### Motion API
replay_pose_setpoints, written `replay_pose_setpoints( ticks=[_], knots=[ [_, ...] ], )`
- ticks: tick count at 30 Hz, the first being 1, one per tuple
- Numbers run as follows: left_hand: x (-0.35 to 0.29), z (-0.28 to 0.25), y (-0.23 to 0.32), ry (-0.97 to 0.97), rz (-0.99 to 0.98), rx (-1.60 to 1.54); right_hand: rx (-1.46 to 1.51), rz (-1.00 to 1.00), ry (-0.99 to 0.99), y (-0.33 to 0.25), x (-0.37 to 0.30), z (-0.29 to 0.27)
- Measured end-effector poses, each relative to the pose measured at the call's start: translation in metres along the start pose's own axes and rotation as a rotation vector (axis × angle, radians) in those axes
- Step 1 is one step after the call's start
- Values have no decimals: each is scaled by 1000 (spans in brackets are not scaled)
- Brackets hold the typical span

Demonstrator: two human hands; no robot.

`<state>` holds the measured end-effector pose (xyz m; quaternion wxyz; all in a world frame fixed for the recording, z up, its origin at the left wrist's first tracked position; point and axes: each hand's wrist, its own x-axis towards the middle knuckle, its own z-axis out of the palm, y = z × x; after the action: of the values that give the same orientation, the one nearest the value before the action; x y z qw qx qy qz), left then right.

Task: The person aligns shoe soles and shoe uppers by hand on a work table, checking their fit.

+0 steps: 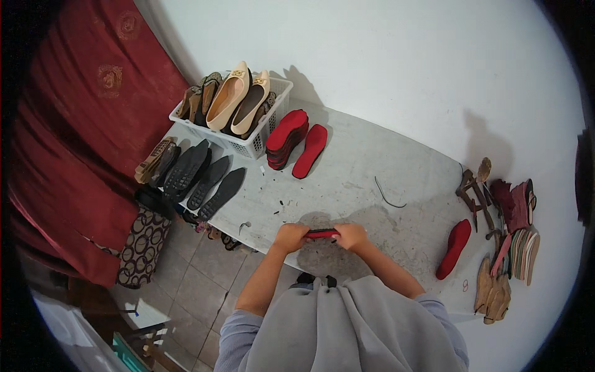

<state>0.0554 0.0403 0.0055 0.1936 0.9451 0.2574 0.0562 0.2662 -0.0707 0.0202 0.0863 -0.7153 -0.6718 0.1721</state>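
Red insole [322,234] sat mostly hidden between both hands at the near desk [372,180] edge. Left hand [291,237] and right hand [351,236] had fingers closed on its ends, arms bent inward.

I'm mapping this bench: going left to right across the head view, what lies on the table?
Black outsoles → white basket of shoes → red insole stack → insole held in both hands → single red insole → wooden lasts.
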Motion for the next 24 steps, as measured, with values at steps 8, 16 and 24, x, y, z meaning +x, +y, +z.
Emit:
replay_pose_setpoints(
  ticks=[8, 16, 24],
  knots=[
    [-1, 0, 2, 30, 7, -2, 218, 83, 197, 22, -22, 15],
    [4, -2, -4, 34, -15, -3, 736, 409, 428, 34, -32, 29],
    [17, -9, -1, 202, -178, -550, 1227, 121, 686, 45, 43, 1]
  ],
)
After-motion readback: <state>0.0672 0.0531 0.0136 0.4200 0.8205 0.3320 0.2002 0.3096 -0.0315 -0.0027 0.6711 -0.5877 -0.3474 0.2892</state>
